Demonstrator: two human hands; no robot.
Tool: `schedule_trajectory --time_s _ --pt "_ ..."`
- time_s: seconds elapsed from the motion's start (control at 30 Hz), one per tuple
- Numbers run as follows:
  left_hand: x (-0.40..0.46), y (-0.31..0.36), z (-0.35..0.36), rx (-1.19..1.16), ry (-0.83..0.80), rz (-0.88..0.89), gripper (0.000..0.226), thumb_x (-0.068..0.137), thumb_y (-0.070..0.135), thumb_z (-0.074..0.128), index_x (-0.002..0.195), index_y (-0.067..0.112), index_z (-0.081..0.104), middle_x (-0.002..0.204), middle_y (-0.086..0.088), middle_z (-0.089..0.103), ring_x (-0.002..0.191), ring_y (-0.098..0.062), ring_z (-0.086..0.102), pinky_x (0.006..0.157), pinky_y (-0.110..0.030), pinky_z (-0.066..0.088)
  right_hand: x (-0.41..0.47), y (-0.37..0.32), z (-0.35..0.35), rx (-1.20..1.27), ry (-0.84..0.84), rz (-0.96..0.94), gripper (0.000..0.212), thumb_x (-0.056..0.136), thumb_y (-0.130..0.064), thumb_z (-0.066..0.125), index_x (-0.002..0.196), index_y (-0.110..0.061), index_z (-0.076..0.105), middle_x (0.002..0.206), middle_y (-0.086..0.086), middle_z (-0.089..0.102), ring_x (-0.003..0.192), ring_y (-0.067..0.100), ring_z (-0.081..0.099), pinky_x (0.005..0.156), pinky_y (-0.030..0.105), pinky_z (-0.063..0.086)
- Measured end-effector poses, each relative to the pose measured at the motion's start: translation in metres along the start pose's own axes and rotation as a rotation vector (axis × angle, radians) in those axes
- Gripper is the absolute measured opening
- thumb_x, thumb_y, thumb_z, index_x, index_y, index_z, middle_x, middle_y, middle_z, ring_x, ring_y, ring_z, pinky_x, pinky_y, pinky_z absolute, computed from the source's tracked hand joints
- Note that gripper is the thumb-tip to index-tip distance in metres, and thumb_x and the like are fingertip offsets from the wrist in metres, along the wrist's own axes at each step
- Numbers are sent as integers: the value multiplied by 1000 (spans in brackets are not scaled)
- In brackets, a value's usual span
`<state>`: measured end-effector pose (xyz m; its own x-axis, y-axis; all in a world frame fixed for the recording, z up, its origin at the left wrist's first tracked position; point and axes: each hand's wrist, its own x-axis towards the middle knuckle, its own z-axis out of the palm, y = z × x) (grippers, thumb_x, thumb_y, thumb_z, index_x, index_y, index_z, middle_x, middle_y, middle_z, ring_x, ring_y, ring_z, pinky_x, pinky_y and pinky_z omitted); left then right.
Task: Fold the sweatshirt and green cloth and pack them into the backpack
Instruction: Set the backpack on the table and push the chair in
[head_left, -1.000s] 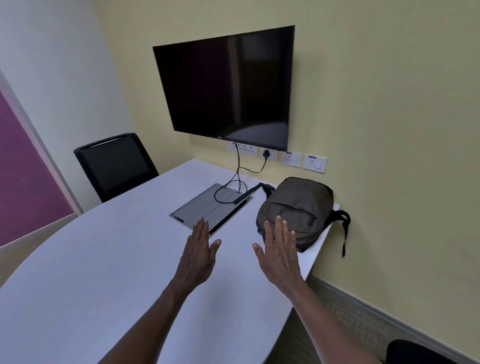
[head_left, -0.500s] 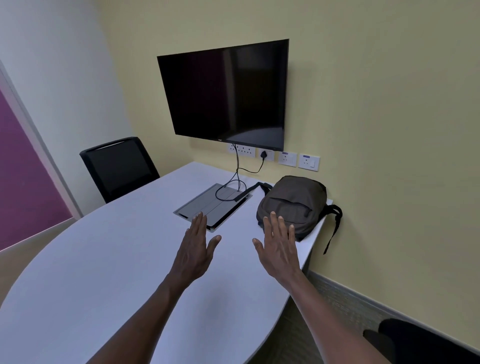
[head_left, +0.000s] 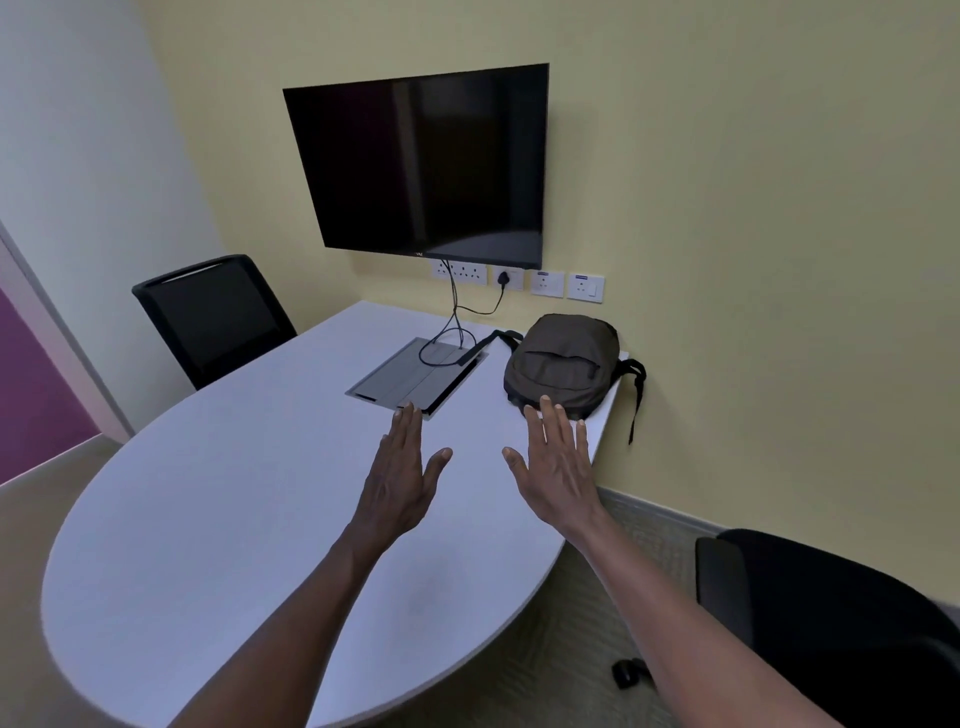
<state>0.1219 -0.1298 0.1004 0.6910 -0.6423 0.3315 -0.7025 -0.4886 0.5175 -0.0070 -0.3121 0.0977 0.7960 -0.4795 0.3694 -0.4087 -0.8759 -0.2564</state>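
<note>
A dark olive backpack (head_left: 563, 366) lies closed on the far right corner of the white oval table (head_left: 218, 519), one black strap hanging over the edge. My left hand (head_left: 402, 475) and my right hand (head_left: 558, 467) are held out flat above the table, palms down, fingers spread and holding nothing. The right hand's fingertips are just in front of the backpack. No sweatshirt or green cloth is in view.
A grey cable box lid (head_left: 415, 376) is set into the table with black cables running up to wall sockets (head_left: 514, 278) under a dark wall screen (head_left: 423, 166). A black chair (head_left: 213, 317) stands at the far left, another black chair (head_left: 831, 623) at the near right.
The view has pulled back and tilted down, showing more of the table and the near right chair. Both hands stay flat and open, side by side above the table.
</note>
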Motion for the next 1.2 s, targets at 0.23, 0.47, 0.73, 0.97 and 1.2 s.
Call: schedule_trajectory --time_s 0.23,0.47,0.73,0.97,1.2 --pt "-24 6 -5 -18 -24 20 75 101 51 34 158 13 3 166 -1 0 152 -10 -4 121 -29 0 -37 -16 -25 -21 8 7 66 104 -49 33 157 -15 16 166 12 2 153 28 1 121 47 -4" --pt "-32 38 -4 -32 -23 47 74 102 49 35 158 13 5 166 -3 2 153 -14 -1 123 -31 2 -57 3 -52 -41 58 36 67 103 -49 36 156 -13 20 165 15 8 152 32 8 123 52 5" --pt "-46 99 20 17 -48 76 79 96 57 27 159 14 4 166 -4 0 153 -17 -1 122 -34 1 -93 49 -83 -66 51 89 67 102 -50 35 156 -14 19 164 17 12 151 34 11 122 53 6" --pt "-67 155 55 25 -35 90 77 99 56 28 159 15 4 166 -3 -1 153 -16 -2 122 -34 1 -138 99 -111 -54 48 96 66 101 -50 37 154 -15 19 162 18 15 150 35 13 121 54 7" --pt "-105 217 87 28 -38 125 74 101 55 31 159 15 5 166 -2 0 153 -14 -3 121 -33 0 -188 144 -141 -57 32 103 68 101 -54 33 154 -14 19 162 21 12 150 37 13 121 57 6"
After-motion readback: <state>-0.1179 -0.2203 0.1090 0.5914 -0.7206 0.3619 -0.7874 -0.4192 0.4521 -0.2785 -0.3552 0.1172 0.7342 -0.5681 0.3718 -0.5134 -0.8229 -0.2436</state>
